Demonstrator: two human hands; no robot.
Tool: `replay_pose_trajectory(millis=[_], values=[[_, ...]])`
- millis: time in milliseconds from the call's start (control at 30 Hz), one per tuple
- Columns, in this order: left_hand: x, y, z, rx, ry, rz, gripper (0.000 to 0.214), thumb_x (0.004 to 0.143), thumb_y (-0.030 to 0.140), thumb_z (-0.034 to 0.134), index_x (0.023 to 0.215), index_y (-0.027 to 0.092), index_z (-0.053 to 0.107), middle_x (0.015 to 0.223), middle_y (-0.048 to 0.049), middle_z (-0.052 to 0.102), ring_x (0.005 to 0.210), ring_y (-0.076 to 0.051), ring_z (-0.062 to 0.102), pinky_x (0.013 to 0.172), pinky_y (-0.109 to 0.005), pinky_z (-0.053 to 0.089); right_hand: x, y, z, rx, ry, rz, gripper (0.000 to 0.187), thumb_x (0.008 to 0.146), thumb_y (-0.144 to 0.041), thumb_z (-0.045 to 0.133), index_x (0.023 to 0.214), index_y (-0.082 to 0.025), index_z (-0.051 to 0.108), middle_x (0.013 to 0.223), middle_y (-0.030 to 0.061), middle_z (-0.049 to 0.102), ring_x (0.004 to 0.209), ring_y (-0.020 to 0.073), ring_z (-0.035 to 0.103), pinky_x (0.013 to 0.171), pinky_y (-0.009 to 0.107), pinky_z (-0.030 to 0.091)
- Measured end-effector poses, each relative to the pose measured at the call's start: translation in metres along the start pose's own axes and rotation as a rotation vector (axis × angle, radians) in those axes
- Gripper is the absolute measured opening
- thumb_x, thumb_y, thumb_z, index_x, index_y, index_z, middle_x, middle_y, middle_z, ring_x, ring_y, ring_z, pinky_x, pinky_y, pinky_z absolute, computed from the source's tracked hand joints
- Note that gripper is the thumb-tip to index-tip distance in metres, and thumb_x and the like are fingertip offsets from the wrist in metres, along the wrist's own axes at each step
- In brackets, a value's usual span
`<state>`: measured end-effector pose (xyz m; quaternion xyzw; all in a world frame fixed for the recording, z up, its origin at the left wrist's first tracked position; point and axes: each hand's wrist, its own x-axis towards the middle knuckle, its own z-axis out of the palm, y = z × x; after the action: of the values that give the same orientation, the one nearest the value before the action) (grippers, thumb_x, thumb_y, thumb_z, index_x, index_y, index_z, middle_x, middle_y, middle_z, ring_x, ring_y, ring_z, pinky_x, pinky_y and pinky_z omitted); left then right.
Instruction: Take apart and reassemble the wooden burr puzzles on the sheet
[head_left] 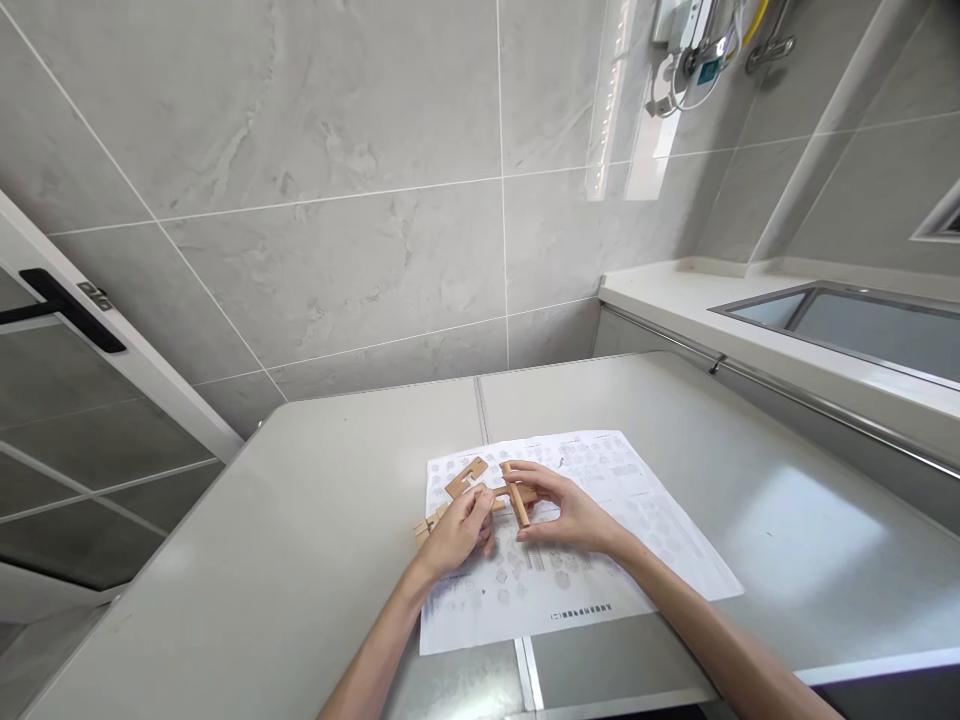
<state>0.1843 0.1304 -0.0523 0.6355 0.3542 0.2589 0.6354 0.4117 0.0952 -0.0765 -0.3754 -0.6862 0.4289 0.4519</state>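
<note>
Above a printed sheet (pixel 630 520), my two hands hold wooden puzzle pieces that meet between them. My right hand (pixel 566 510) grips a long wooden piece (pixel 516 497) by its two ends, thumb at the near end and fingers at the far end. My left hand (pixel 465 525) pinches a thinner wooden piece (pixel 501 491) that runs to the long one; whether they are locked together I cannot tell. A notched flat wooden piece (pixel 466 478) lies on the sheet beyond my left hand. More notched wooden pieces (pixel 426 524) lie left of it, partly hidden by that hand.
The sheet lies on a light grey folding table (pixel 337 500) with a seam down its middle. A tiled wall (pixel 375 270) stands behind. At right is a white counter (pixel 660 290) with a sink (pixel 862 320); at left, a door with a black handle (pixel 67 305).
</note>
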Motion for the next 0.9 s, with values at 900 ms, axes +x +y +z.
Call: replay_pose_trajectory(millis=[900], values=[[-0.007,0.015,-0.014,0.149,-0.121,-0.054,0.048,0.095,0.067,0.054,0.079,0.022,0.054,0.061,0.0019,0.055,0.049,-0.014,0.05,0.05,-0.027,0.041,0.006,-0.018,0.0,-0.127,-0.145,-0.034,0.075,0.073,-0.043,0.092,0.142,-0.039,0.063,0.159,0.0064,0.05,0.149,0.0382,0.043,0.114,0.053,0.049]])
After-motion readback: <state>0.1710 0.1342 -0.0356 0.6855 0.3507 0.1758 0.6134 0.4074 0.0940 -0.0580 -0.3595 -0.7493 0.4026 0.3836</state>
